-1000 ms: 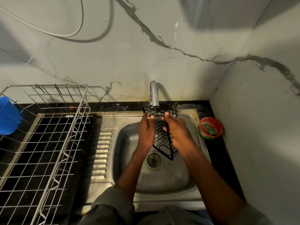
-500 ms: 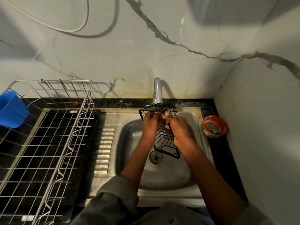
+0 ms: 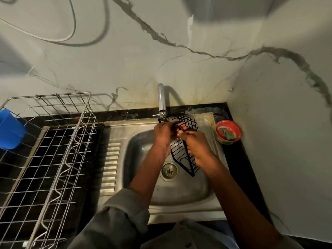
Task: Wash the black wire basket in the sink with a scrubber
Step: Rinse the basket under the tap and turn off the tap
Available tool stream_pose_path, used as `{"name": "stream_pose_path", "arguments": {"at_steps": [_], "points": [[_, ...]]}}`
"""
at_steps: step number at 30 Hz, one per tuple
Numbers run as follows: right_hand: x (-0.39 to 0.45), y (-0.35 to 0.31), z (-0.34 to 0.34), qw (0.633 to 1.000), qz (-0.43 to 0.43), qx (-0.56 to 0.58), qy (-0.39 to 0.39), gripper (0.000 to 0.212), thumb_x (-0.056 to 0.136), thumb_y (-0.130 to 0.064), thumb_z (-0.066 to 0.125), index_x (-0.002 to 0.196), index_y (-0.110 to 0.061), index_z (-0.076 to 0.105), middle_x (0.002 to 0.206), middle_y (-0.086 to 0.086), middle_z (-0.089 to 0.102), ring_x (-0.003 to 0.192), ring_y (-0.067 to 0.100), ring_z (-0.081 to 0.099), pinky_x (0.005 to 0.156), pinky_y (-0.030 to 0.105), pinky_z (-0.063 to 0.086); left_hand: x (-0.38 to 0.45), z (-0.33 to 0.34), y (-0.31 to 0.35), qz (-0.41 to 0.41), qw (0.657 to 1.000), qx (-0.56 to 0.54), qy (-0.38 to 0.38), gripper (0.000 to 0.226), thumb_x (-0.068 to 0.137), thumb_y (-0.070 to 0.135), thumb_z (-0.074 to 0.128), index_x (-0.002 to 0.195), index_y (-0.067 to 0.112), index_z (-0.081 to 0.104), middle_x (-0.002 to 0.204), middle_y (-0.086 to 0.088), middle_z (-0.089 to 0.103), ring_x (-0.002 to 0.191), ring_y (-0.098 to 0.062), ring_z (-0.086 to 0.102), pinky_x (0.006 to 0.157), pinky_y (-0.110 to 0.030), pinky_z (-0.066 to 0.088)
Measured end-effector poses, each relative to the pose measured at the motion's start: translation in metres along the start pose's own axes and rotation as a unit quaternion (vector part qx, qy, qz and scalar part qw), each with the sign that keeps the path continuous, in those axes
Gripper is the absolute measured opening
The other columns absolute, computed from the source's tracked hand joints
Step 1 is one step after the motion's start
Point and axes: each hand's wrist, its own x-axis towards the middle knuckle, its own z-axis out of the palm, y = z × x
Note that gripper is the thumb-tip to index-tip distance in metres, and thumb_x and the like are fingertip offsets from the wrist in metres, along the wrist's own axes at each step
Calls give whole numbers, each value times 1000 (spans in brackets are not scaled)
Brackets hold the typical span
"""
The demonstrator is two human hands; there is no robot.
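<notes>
One blue plastic container (image 3: 10, 130) is seen at the far left, hung at the edge of one large steel dish rack (image 3: 53, 150) on the dark counter. To its right, one black wire basket (image 3: 185, 141) is held above the bowl of one steel sink (image 3: 194, 193), beneath one tap (image 3: 161, 99). The basket is tilted on edge, its long axis running from the tap end down toward the drain (image 3: 169, 170). The left hand (image 3: 164, 135) is curled on the basket's upper end; the right hand (image 3: 196, 146) is curled round its side wires. The basket's middle is blocked by both hands, and a scrubber cannot be made out. One red bowl (image 3: 227, 132) is seen on the counter at the right, beside the sink
</notes>
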Motion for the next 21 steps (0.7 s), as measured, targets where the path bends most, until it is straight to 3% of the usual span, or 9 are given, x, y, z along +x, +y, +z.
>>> {"name": "stream_pose_path", "arguments": {"at_steps": [3,6,7,9,12,17,21], "points": [[-2,8,-6,1000,13,-9,-14,9,97,-30,65,92,-27,71,88,-2,73,83,20,69,74,35,52,-8,-5,-1,1,1000,0,-3,22,105,14,55,115,-1,68,107,-22,77,96,-35,76,80,-42,65],[6,10,-12,995,12,-35,96,14,87,-35,62,78,-27,70,79,-1,75,78,25,75,78,46,62,-11,-18,-1,7,1000,-8,7,17,105,14,54,109,7,69,93,-17,75,82,-27,73,70,-36,63],[11,9,-14,990,-4,-50,130,17,83,-37,61,80,-24,71,80,-1,76,79,25,74,79,49,62,-10,-22,-1,8,1000,-7,8,17,105,14,52,109,8,68,88,-13,72,77,-24,69,70,-35,62],[17,1,-17,984,-44,-75,156,20,86,-36,62,94,-21,74,89,-2,76,85,22,72,81,42,59,-8,-30,-1,16,1000,18,0,22,107,14,47,110,9,69,80,-7,68,70,-20,63,66,-33,57],[26,-11,-14,985,-95,-78,119,23,94,-29,65,115,-22,70,106,-4,72,97,15,67,82,29,51,-10,-35,0,40,994,99,-8,31,111,17,42,104,8,72,69,-2,67,63,-18,58,59,-30,50],[40,-13,-8,990,-101,-89,50,47,99,-37,62,144,-28,52,144,3,55,128,21,54,105,39,47,-10,-40,6,38,989,137,43,35,111,16,41,95,8,71,56,3,48,48,-12,44,43,-22,35],[41,-15,-8,996,-52,-54,-45,60,90,-66,61,142,-38,51,146,-4,53,131,20,51,103,50,49,-9,-45,8,48,991,108,64,31,108,18,48,95,1,71,53,5,40,41,-10,35,40,-22,28]]}}
